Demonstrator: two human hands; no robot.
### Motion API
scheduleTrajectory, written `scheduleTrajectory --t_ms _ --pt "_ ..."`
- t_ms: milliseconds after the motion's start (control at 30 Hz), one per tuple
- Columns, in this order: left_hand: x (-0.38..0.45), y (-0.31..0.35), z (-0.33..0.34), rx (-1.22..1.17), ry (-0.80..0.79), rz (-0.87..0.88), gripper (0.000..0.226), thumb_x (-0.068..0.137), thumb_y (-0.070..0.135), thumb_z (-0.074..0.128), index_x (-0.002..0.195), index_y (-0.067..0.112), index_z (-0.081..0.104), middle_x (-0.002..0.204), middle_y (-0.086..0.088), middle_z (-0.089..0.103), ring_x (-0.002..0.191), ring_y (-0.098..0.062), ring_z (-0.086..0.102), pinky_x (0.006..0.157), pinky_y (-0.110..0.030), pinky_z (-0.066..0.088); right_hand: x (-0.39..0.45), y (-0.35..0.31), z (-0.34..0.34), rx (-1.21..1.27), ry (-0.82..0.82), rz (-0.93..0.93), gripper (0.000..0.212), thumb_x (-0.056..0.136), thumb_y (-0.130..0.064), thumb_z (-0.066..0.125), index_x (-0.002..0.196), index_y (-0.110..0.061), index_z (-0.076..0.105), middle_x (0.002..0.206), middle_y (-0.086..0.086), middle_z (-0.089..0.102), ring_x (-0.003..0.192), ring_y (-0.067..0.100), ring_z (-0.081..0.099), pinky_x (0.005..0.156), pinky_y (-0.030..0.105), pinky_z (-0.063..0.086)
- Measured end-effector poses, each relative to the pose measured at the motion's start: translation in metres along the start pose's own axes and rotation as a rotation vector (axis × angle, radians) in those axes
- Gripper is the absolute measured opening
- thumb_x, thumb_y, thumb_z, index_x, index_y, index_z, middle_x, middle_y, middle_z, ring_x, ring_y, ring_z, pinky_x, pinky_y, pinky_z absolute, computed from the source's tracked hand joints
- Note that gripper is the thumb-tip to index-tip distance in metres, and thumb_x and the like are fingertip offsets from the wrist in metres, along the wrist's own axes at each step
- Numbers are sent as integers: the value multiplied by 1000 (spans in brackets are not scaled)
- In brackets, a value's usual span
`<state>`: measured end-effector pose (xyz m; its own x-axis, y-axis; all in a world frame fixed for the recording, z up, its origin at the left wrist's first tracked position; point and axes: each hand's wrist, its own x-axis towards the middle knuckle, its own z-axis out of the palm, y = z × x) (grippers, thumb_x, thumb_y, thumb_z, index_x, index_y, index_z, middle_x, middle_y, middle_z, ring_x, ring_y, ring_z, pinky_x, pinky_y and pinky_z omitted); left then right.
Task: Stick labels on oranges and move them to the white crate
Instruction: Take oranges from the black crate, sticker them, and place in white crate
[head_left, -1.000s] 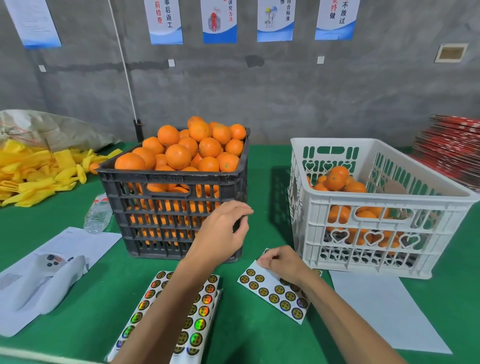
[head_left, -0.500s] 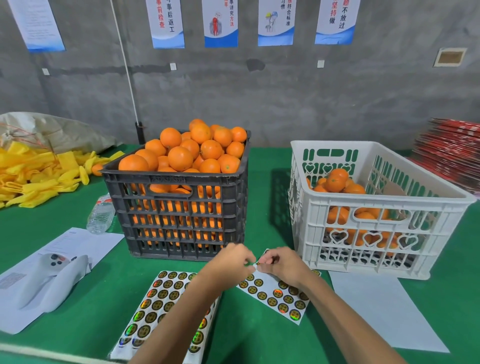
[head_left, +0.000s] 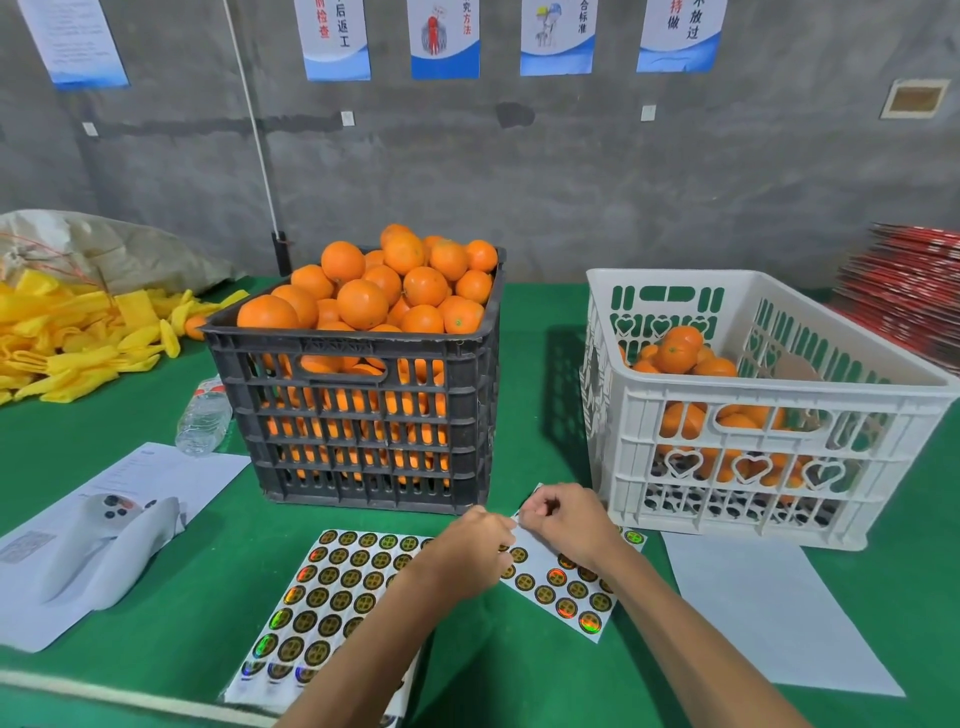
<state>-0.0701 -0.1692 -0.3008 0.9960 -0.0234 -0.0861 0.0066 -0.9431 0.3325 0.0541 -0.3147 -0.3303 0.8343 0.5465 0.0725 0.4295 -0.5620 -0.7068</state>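
A black crate (head_left: 363, 447) heaped with oranges (head_left: 362, 303) stands at the table's centre. To its right is the white crate (head_left: 748, 415) holding several oranges (head_left: 676, 354). In front lie two sheets of round holographic labels: a large sheet (head_left: 332, 597) and a smaller label sheet (head_left: 558, 584). My left hand (head_left: 470, 548) and my right hand (head_left: 563, 522) meet over the far corner of the smaller sheet, fingers curled and pinching at it. Whether a label has come off is hidden by the fingers.
A white handheld device (head_left: 104, 545) lies on paper at the left, near a plastic bottle (head_left: 203, 415). Yellow foam nets (head_left: 67, 338) pile at the far left. A blank white sheet (head_left: 769, 608) lies in front of the white crate. Red stacked items (head_left: 914, 296) sit far right.
My left hand came down from the front of the black crate to the small label sheet and joined my right hand there. My right hand stayed on the sheet.
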Motion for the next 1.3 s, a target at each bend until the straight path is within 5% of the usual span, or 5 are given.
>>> scheduleTrajectory --t_ms 267,400,500,933,1300 --pt "-2 -2 -5 36 6 8 36 99 16 49 63 17 40 150 -5 51 136 -26 40 111 -41 34 -1 -3 1 -22 86 29 15 96 -28 59 89 -22 71 90 -9 71 85 11 66 87 37 56" --pt "4 5 -19 57 21 -28 13 98 17 50 96 14 62 124 -6 61 126 -29 53 97 -38 44 8 -29 -17 330 231 103 13 101 -25 57 96 -18 66 81 4 73 71 13 69 79 41 59" --pt "7 15 -52 13 298 81 31 101 24 50 127 17 65 127 1 62 117 -19 58 100 -35 47 16 -60 -34 482 400 36 15 100 -26 58 93 -16 66 79 4 71 59 10 66 69 37 56" --pt "15 10 -219 -100 1217 216 3 90 20 66 93 17 65 89 4 63 69 -16 57 60 -35 48 66 -178 -90 737 596 -220 15 102 -26 57 101 -21 72 75 -3 76 59 9 58 65 33 50" --pt "71 -83 -275 49 509 -644 62 92 35 67 145 15 41 140 -20 50 123 -39 55 94 -45 51 75 -182 -100 827 524 -250 15 104 -20 55 107 -24 69 96 -8 78 72 10 66 74 36 56"
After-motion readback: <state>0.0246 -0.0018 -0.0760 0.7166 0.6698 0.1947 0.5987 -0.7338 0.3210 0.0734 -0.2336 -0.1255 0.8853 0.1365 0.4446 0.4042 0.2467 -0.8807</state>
